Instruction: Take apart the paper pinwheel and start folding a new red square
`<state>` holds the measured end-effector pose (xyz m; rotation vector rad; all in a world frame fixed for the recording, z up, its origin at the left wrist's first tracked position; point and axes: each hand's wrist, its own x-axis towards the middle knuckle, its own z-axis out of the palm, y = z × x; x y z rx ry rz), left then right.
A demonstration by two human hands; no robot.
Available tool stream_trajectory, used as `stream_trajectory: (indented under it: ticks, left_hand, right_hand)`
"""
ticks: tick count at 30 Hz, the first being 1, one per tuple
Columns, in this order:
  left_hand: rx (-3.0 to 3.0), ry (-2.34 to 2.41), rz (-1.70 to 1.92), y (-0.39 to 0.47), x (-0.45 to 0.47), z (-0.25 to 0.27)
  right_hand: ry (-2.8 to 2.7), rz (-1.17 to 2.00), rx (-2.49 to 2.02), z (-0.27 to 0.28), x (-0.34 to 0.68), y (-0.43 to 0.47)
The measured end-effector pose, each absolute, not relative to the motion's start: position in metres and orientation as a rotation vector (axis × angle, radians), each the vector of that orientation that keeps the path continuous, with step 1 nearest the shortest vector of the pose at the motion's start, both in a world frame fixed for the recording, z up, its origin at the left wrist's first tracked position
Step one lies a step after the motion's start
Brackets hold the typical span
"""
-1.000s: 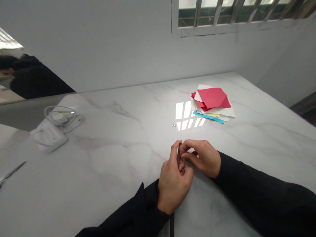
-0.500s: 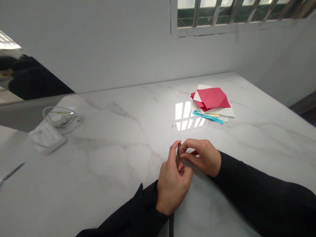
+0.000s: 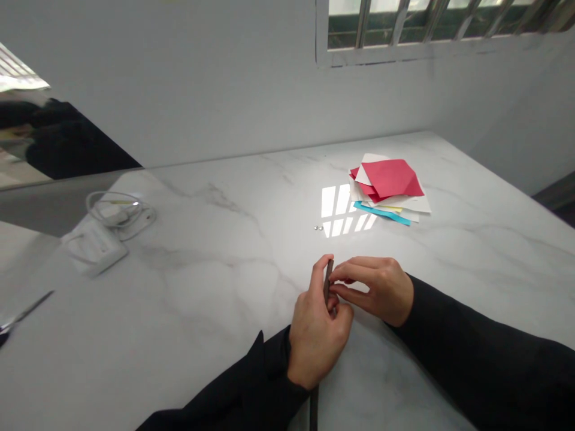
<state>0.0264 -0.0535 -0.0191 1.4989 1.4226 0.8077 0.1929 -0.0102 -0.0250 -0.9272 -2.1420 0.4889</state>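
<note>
A narrow dark brown strap [image 3: 328, 281] stands up out of my left hand [image 3: 320, 335], whose fingers are wrapped round it, the index finger bent over to its tip. Lower down, the strap comes out again below the wrist and runs toward the bottom edge. My right hand [image 3: 375, 287] pinches at the strap's right edge near its upper end. Whether something tiny sits between those fingertips is hidden. Just beyond the hands, two small shiny studs [image 3: 318, 228] lie side by side on the white marbled table [image 3: 215, 335].
Stacked at the back right are red, white and blue sheets of paper [image 3: 390, 179]. On the left lie a white power adapter [image 3: 96, 248] and a coiled white cable [image 3: 146, 215]. Scissors [image 3: 27, 311] lie at the far left edge. A wall [image 3: 224, 90] borders the table's back.
My right hand has shifted slightly right and down, its fingertips a little lower on the strap and the gap between them wider. My left hand keeps its hold. The view has turned slightly left.
</note>
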Motion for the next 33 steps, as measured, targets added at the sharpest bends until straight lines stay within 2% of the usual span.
stream_trajectory:
  ticks: [11,19,27,33]
  left_hand:
    - [1.475,1.422,0.744,-0.053,0.025,-0.015]
    - [1.47,1.411,0.749,-0.054,0.026,-0.014]
    - [1.737,1.527,0.754,-0.035,0.002,-0.016]
    - [2.155,1.715,0.642,-0.01,-0.029,-0.018]
  right_hand:
    - [-2.195,0.202,-0.811,-0.023,0.196,-0.006]
    - [-2.191,0.33,-0.876,-0.026,0.194,-0.007]
    - [-1.702,1.117,-1.155,-0.033,0.199,0.009]
    - [-1.322,1.662,-1.066,-0.043,0.199,0.028]
